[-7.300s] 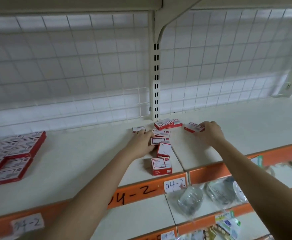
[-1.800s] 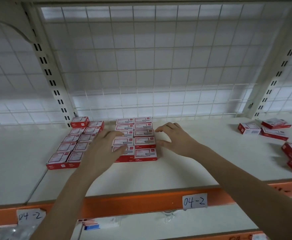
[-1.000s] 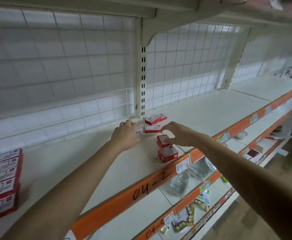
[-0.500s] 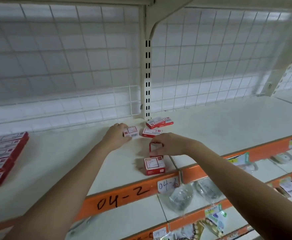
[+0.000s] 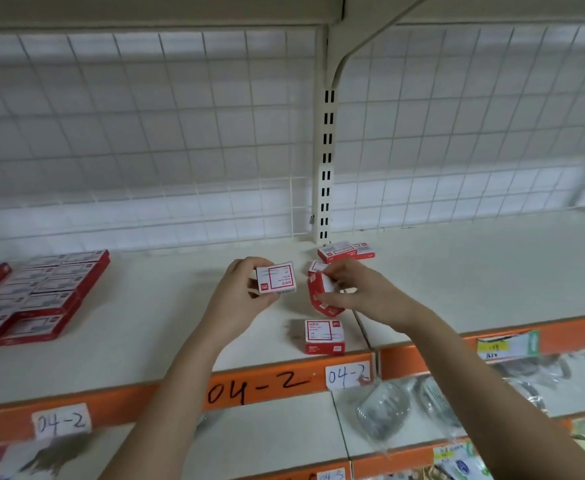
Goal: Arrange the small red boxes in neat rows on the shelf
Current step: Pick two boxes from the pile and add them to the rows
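Both forearms are bare, with no sleeve reaching into view. The left hand point(image 5: 239, 292) and the right hand point(image 5: 363, 292) wear no gloves, rings, watch or bracelet.

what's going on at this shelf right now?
A person is gathering loose small red boxes. The left hand holds one box label-up; the right hand grips another box tilted on edge. One loose box sits near the shelf's orange front edge, another lies by the slotted upright. The neat rows are at far left.
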Action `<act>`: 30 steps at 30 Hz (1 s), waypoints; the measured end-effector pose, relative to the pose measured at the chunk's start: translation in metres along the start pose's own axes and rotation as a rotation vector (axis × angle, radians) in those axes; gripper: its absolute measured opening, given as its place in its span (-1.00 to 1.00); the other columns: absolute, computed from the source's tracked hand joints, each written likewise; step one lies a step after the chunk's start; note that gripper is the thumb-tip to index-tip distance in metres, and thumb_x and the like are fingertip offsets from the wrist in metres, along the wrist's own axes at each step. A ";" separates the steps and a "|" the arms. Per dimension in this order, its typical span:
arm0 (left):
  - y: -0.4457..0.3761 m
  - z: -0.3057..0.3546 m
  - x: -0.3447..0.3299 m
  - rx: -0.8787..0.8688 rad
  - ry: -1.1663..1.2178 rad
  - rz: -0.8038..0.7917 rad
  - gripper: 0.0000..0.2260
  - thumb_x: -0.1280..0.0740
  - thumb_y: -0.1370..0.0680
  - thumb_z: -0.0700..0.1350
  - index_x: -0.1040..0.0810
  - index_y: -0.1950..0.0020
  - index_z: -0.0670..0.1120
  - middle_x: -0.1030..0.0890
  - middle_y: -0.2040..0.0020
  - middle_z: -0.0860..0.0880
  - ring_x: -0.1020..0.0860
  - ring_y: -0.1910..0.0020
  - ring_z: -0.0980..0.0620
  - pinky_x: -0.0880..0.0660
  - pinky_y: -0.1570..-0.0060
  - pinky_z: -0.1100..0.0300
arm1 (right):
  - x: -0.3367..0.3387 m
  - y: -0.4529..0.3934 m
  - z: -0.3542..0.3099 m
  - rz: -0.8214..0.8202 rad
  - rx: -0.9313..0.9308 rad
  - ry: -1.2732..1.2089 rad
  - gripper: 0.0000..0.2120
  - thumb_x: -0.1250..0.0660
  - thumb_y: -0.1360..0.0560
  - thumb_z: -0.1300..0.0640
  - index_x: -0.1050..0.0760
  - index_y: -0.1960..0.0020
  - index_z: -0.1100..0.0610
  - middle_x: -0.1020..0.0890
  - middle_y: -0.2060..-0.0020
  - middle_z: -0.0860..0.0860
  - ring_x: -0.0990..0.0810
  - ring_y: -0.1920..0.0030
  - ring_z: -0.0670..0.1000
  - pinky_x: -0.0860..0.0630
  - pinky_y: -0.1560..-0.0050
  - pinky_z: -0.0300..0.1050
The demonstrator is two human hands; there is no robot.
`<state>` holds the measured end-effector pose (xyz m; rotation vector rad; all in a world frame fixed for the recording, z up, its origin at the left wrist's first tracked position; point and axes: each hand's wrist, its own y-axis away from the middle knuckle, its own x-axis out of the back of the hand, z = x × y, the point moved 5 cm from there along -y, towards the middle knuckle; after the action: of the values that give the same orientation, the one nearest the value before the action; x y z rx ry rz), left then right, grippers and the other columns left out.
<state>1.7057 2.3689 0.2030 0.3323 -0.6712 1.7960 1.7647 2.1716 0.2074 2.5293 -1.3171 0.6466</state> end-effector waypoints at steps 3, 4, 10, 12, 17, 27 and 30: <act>0.021 0.014 0.003 -0.012 0.092 0.030 -0.62 -0.45 -0.42 -0.23 -0.43 -0.03 0.18 -0.46 -0.12 0.10 -0.55 -0.01 0.11 -0.54 -0.01 0.16 | 0.004 0.008 0.000 0.033 0.022 -0.365 -0.67 -0.40 -0.44 0.17 -0.48 -0.18 0.14 -0.61 -0.08 0.05 -0.61 -0.07 0.05 -0.55 -0.06 -0.11; 0.027 0.018 0.004 -0.013 0.107 0.042 -0.61 -0.46 -0.42 -0.23 -0.43 -0.03 0.20 -0.47 -0.12 0.11 -0.55 -0.01 0.13 -0.54 0.00 0.18 | 0.004 0.011 -0.001 0.040 0.020 -0.511 -0.69 -0.38 -0.43 0.17 -0.50 -0.16 0.14 -0.62 -0.04 0.06 -0.63 -0.02 0.03 -0.55 -0.01 -0.13; 0.051 0.032 -0.003 0.005 0.178 0.073 -0.61 -0.44 -0.44 -0.22 -0.43 -0.08 0.21 -0.55 -0.13 0.08 -0.55 -0.05 0.16 -0.52 -0.03 0.21 | -0.015 0.028 -0.004 -0.039 -0.044 -0.992 -0.70 -0.29 -0.46 0.08 -0.60 -0.12 0.18 -0.65 -0.07 0.16 -0.62 -0.06 0.04 -0.61 0.01 -0.18; 0.055 0.031 -0.007 0.014 0.177 0.089 -0.60 -0.43 -0.44 -0.21 -0.43 -0.13 0.19 -0.55 -0.13 0.08 -0.55 -0.05 0.17 -0.52 -0.02 0.22 | -0.024 0.031 -0.003 -0.027 -0.111 -1.088 -0.73 -0.26 -0.47 0.09 -0.61 -0.08 0.17 -0.67 -0.03 0.13 -0.65 0.00 0.00 -0.62 0.10 -0.21; 0.060 0.027 -0.017 0.042 0.204 0.121 -0.54 -0.45 -0.44 -0.18 -0.41 -0.17 0.26 -0.55 -0.17 0.06 -0.56 -0.08 0.14 -0.52 -0.05 0.25 | -0.035 0.036 0.003 -0.018 -0.155 -1.163 -0.69 -0.24 -0.54 0.07 -0.55 -0.19 0.20 -0.64 -0.12 0.15 -0.62 -0.12 0.02 -0.61 0.01 -0.20; 0.065 0.034 -0.039 0.077 0.292 0.104 -0.41 -0.53 -0.34 -0.16 -0.33 -0.20 0.22 -0.48 -0.18 0.14 -0.51 -0.13 0.21 -0.47 0.03 0.44 | -0.041 0.047 0.004 0.068 -0.070 -1.041 -0.73 -0.26 -0.48 0.36 -0.50 -0.17 0.33 -0.66 -0.04 0.18 -0.65 -0.06 0.09 -0.59 -0.01 -0.21; 0.064 0.038 -0.038 0.064 0.328 0.113 -0.44 -0.53 -0.33 -0.21 -0.29 -0.09 0.19 -0.49 -0.12 0.14 -0.54 -0.04 0.28 -0.47 0.13 0.48 | -0.039 0.049 0.002 0.079 -0.084 -1.047 -0.78 -0.23 -0.50 0.38 -0.53 -0.13 0.31 -0.68 0.01 0.16 -0.67 0.01 0.05 -0.59 0.09 -0.26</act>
<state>1.6543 2.3037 0.1947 0.0384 -0.4080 1.9254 1.7053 2.1712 0.1868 2.8021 -1.6248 -0.8525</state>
